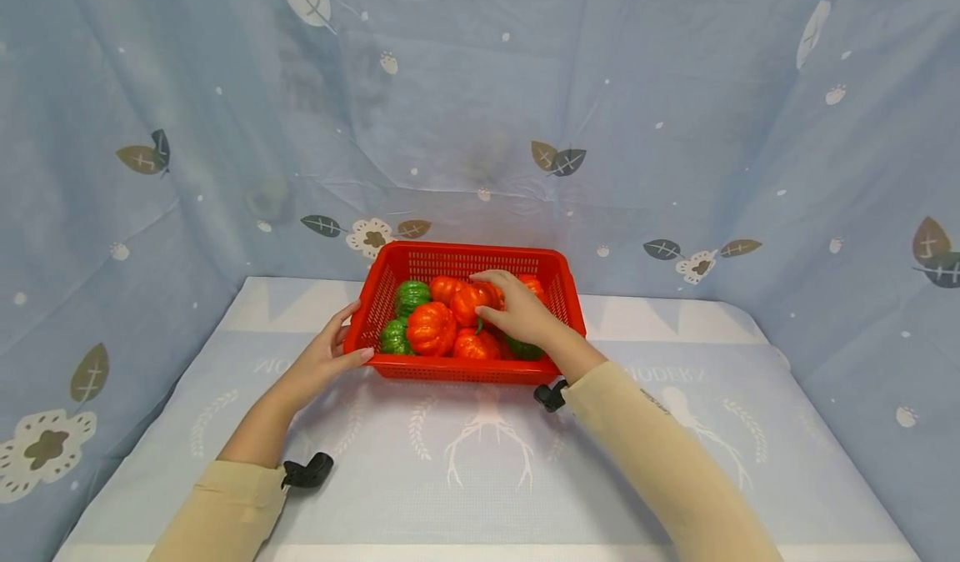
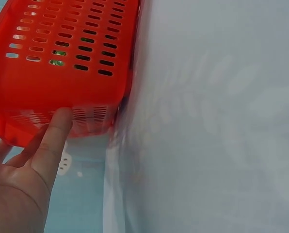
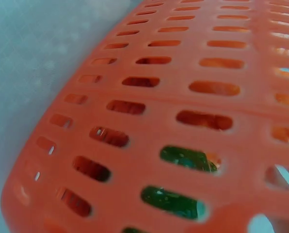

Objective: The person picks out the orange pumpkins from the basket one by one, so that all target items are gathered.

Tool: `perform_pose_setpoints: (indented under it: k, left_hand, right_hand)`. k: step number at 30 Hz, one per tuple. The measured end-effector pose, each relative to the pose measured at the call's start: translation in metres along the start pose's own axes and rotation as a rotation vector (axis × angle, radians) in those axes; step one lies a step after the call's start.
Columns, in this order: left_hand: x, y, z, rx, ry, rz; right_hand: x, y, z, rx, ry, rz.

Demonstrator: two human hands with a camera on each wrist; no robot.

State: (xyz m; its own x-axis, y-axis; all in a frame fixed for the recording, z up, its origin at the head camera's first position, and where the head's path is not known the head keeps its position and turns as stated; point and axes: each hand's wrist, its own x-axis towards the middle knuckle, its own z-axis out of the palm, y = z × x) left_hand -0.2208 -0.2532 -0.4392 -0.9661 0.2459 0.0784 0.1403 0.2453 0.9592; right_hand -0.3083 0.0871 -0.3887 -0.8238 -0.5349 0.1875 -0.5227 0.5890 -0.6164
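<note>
We see the left hand (image 1: 322,358) grip the red basket (image 1: 457,370) at its near left corner; inside, the right hand (image 1: 517,308) holds a red vegetable (image 1: 465,304) between thumb and fingers.

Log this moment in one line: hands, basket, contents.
left hand: holding basket at near-left corner; right hand: at red vegetables, grip unclear; green vegetables: in basket
</note>
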Motion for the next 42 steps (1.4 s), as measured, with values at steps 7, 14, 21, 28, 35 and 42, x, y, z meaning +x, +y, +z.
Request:
perform_pose_setpoints:
  k: [7,14,21,28,35,42]
  left_hand:
    - [-0.002,0.002,0.0,0.004,0.0,-0.002]
    - [-0.002,0.002,0.001,0.0,-0.001,0.008]
    - [-0.003,0.0,0.001,-0.014,0.001,-0.003]
    - [-0.003,0.0,0.0,-0.015,0.007,-0.019]
    - [-0.004,0.001,0.001,0.011,0.011,-0.044]
    - [-0.005,0.002,0.002,0.007,0.009,-0.041]
  right_hand:
    - [0.003,0.003,0.002,0.019,-0.022,0.018]
    - [0.003,0.006,0.002,0.025,-0.007,0.012]
    - [-0.002,0.003,-0.007,0.017,0.035,0.005]
    - [-0.02,-0.011,-0.035,0.048,0.092,-0.041]
    - [-0.046,-0.016,-0.072,0.134,0.182,-0.039]
    - [-0.078,-0.006,-0.106,0.112,0.282,0.005]
